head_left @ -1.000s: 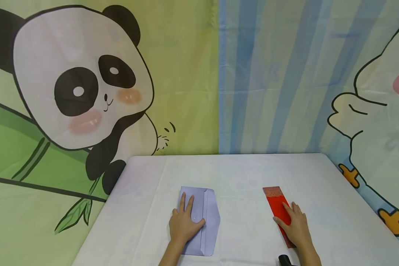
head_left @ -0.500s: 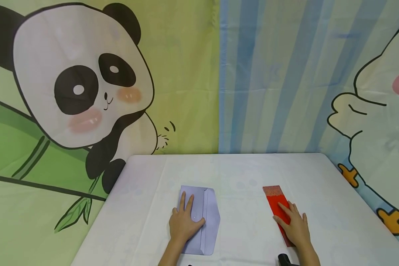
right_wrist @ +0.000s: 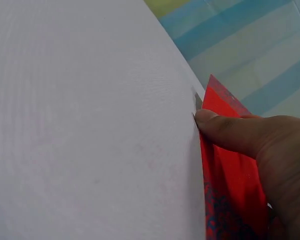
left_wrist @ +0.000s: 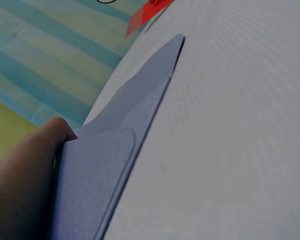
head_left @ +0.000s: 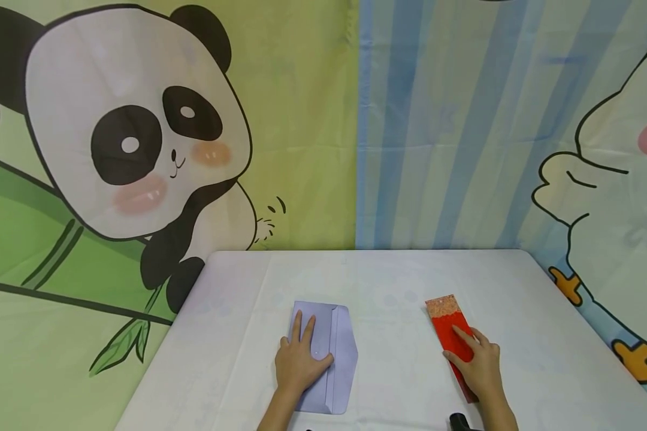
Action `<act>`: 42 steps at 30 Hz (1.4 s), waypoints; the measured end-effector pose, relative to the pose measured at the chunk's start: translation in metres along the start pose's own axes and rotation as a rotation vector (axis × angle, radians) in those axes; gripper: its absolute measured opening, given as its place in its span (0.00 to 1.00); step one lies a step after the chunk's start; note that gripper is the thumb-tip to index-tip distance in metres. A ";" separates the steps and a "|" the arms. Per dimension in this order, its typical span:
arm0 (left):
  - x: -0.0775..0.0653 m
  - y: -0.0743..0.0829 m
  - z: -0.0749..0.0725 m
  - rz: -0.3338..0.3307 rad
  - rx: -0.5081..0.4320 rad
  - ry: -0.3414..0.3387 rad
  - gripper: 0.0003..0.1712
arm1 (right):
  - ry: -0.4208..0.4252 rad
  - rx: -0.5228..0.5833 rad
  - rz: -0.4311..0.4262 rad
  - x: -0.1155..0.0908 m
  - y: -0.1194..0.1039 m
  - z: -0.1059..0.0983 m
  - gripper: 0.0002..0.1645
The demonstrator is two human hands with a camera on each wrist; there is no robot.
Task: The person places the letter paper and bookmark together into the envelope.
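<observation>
A lavender paper envelope [head_left: 345,353] lies on the white table, its flap side to the right. My left hand [head_left: 299,368] rests flat on it with the fingers spread. In the left wrist view the thumb is at the fold of the envelope [left_wrist: 97,175]. To the right, my right hand [head_left: 481,368] grips a narrow red envelope [head_left: 446,329] with a speckled gold-red band at its far end. The right wrist view has the thumb [right_wrist: 230,132] on one long edge of the red envelope [right_wrist: 235,175], which slants up with a shadow beside it; the other fingers are mostly hidden behind it.
The white table [head_left: 393,281] ends at a hanging cloth with a panda [head_left: 135,137] and blue stripes. A black object [head_left: 458,422] pokes in at the bottom edge near my right wrist. Bare tabletop lies between the two envelopes.
My right fingers have drawn in around the red envelope's right edge, and its far end has tilted up and shifted slightly. The left hand and the lavender envelope have stayed put.
</observation>
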State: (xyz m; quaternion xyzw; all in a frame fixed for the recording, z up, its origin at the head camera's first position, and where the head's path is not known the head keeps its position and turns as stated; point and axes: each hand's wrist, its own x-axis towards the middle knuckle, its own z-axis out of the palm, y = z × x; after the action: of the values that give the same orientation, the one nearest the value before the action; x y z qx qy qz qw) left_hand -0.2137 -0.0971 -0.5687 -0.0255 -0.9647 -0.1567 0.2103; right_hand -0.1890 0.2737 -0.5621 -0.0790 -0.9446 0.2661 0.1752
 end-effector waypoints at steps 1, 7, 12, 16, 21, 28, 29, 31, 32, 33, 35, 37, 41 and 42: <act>0.000 0.000 -0.001 -0.001 0.000 -0.005 0.53 | 0.004 0.010 0.008 0.000 0.000 0.000 0.39; 0.001 0.002 -0.005 -0.004 -0.002 -0.029 0.53 | 0.087 0.176 0.046 0.000 -0.004 -0.005 0.32; 0.000 0.002 -0.003 0.004 -0.006 -0.014 0.53 | -0.004 0.356 0.089 -0.001 -0.004 -0.013 0.28; -0.001 0.001 0.000 0.007 -0.001 0.004 0.53 | -0.115 0.453 0.113 0.000 -0.006 -0.022 0.29; 0.000 0.001 0.001 0.006 0.004 0.002 0.53 | -0.140 0.603 0.300 0.002 -0.012 -0.028 0.32; -0.001 0.000 0.000 0.001 0.004 -0.003 0.53 | -0.144 0.681 0.383 0.005 -0.018 -0.031 0.32; -0.001 0.000 0.001 0.001 0.002 0.001 0.53 | -0.152 0.698 0.393 0.005 -0.018 -0.031 0.32; -0.001 0.000 0.002 0.001 0.003 0.004 0.53 | -0.173 0.742 0.424 0.005 -0.020 -0.032 0.32; -0.001 0.000 0.002 0.000 0.002 0.004 0.53 | -0.186 0.776 0.445 0.005 -0.021 -0.032 0.32; -0.001 -0.001 0.003 -0.001 0.002 0.003 0.53 | -0.202 0.832 0.464 0.004 -0.021 -0.031 0.33; -0.001 -0.001 0.003 -0.003 0.002 -0.004 0.53 | -0.230 0.898 0.486 0.004 -0.022 -0.029 0.34; -0.001 -0.001 0.003 -0.005 0.003 -0.011 0.53 | -0.256 0.913 0.466 0.003 -0.023 -0.025 0.37; -0.001 -0.001 0.002 -0.001 0.005 -0.011 0.53 | -0.307 0.769 0.330 0.001 -0.025 -0.015 0.41; -0.001 -0.001 0.001 0.001 0.005 -0.009 0.53 | -0.318 0.739 0.291 0.001 -0.027 -0.012 0.42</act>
State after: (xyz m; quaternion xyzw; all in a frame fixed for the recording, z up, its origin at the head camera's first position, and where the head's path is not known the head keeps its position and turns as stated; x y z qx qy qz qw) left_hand -0.2138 -0.0975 -0.5704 -0.0260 -0.9660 -0.1541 0.2060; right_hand -0.1867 0.2570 -0.5381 -0.1015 -0.7798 0.6177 0.0045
